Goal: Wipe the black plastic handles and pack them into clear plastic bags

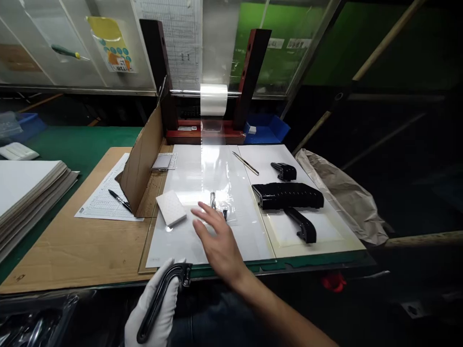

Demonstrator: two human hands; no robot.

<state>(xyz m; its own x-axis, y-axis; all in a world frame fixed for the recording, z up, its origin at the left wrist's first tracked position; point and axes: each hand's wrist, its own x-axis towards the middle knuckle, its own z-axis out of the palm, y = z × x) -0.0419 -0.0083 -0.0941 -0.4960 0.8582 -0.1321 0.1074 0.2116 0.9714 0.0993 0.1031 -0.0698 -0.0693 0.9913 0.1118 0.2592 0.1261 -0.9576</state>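
- So, gloved left hand (pixel 168 304) is gripping a black curved handle (pixel 156 301) by the near edge of the worktable (pixel 104 135)
- bare right hand (pixel 221 246) is open, fingers spread, near a clear plastic bag (pixel 230 193); can't tell if they're touching

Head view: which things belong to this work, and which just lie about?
Likely in use:
curved black plastic handle, in left hand;
clear plastic film, near right hand.

Probably just lying about:
slim black pen;
crumpled brown paper;
green-handled screwdriver.

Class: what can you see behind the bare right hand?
Clear plastic with a silver piece and a small black piece. The right hand hides whatever lies directly beneath.
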